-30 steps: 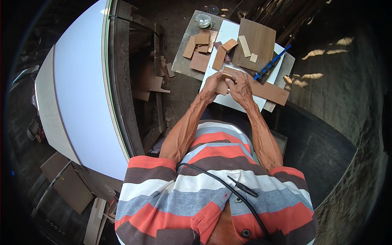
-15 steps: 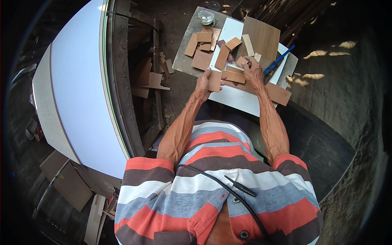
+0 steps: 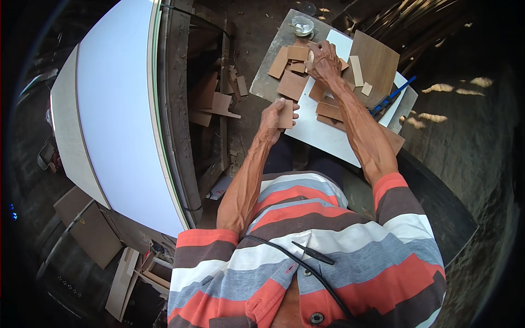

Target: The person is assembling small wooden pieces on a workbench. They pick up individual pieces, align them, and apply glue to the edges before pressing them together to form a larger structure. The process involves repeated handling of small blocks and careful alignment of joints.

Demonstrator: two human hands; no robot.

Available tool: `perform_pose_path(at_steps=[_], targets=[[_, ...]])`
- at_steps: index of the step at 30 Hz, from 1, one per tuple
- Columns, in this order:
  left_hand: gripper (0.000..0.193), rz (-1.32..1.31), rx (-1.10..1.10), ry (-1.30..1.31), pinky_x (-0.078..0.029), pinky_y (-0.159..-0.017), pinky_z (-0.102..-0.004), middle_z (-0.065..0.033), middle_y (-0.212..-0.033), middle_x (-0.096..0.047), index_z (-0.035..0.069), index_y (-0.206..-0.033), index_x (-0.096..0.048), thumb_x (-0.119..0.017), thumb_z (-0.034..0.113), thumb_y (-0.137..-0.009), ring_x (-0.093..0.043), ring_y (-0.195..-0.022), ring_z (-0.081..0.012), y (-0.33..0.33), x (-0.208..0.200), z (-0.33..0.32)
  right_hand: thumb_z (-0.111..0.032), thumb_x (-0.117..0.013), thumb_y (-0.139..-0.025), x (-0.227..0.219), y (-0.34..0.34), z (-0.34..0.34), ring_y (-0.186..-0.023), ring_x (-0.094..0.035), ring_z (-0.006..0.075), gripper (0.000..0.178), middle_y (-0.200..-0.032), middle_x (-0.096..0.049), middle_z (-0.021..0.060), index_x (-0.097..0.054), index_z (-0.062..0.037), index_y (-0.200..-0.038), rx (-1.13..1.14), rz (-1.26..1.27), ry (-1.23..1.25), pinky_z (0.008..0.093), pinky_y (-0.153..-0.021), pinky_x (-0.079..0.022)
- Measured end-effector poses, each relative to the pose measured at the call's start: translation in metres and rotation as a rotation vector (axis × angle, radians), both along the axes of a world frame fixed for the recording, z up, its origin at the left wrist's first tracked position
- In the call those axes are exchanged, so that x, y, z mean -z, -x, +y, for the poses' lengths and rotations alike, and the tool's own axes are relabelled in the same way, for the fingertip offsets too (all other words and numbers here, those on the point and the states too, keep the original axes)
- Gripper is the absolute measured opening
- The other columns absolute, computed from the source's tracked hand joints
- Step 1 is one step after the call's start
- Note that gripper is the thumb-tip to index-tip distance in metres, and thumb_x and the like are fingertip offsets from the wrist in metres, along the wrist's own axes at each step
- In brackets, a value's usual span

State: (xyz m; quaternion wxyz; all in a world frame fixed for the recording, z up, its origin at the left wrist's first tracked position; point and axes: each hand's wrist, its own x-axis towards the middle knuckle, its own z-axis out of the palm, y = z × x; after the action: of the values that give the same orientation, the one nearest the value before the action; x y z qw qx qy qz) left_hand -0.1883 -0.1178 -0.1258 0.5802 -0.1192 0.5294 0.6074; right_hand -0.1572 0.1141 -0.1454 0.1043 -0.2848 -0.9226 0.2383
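My left hand (image 3: 273,120) grips a small flat rectangular wood piece (image 3: 285,116), thumb on top and fingertips showing past its right edge. It is held just off the near left side of the white board (image 3: 311,139). My right hand (image 3: 325,61) reaches over the far part of the board, fingers bent down and close together. By its fingertips a pale wood piece (image 3: 310,57) partly shows; the fingers hide what they grip, if anything. Left of that hand lie several loose brown wood pieces (image 3: 291,86). More strips (image 3: 329,111) lie under my right forearm.
A glass jar (image 3: 302,25) stands at the worktop's far corner. On the right lie a brown panel (image 3: 377,63), a pale strip (image 3: 356,71) and a blue-and-black cutter knife (image 3: 391,97). A large white-faced panel (image 3: 117,104) rises on my left, with wood offcuts (image 3: 221,104) beside it.
My right hand has moved away from me and leftward, from the small block and strips near the board's middle to the far pieces. My left hand still holds its wood piece. The view has shifted slightly.
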Motion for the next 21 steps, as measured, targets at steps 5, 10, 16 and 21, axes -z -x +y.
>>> perform_pose_path(at_steps=[5, 10, 16, 21], targets=[[0.039, 0.026, -0.087, 0.023, -0.056, -0.070, -0.0328, -0.0162, -0.108, -0.066, -0.001, -0.119, -0.051, -0.052, 0.031, -0.097, -0.065, -0.081, -0.0199, 0.007, -0.011, -0.014, -0.015, -0.066, -0.069, 0.030, 0.020, 0.003, -0.105, -0.049, 0.0358, 0.036, -0.111, -0.048, 0.0156, -0.059, -0.0071, -0.104, -0.080, -0.083, -0.074, 0.0486, -0.078, -0.050], [0.038, 0.025, -0.098, 0.058, -0.056, -0.069, -0.0329, -0.0155, -0.107, -0.066, -0.001, -0.118, -0.051, -0.051, 0.031, -0.098, -0.065, -0.081, -0.0197, 0.008, -0.012, -0.014, -0.017, -0.066, -0.070, 0.055, 0.003, 0.018, -0.108, -0.048, 0.0354, 0.034, -0.111, -0.048, 0.0163, -0.060, -0.0030, -0.100, 0.004, 0.042, 0.068, 0.0470, -0.077, -0.051], [0.037, -0.003, -0.035, 0.046, -0.054, -0.064, -0.0300, -0.0150, -0.104, -0.068, -0.003, -0.117, -0.053, -0.050, 0.028, -0.099, -0.066, -0.080, -0.0187, 0.000, 0.000, 0.008, -0.034, -0.066, -0.070, 0.015, 0.004, 0.001, -0.107, -0.046, 0.0342, 0.047, -0.111, -0.047, 0.0167, -0.062, -0.0011, -0.104, 0.032, -0.110, -0.066, 0.0467, -0.079, -0.050], [0.040, 0.009, -0.026, -0.005, -0.055, -0.068, -0.0310, -0.0132, -0.105, -0.067, -0.003, -0.117, -0.054, -0.048, 0.031, -0.099, -0.065, -0.081, -0.0184, 0.002, -0.002, 0.013, -0.051, -0.067, -0.066, 0.023, 0.028, -0.026, -0.115, -0.036, 0.0373, 0.075, -0.121, -0.037, 0.0213, -0.059, 0.0066, -0.113, 0.177, -0.306, 0.080, 0.0541, -0.085, -0.039]])
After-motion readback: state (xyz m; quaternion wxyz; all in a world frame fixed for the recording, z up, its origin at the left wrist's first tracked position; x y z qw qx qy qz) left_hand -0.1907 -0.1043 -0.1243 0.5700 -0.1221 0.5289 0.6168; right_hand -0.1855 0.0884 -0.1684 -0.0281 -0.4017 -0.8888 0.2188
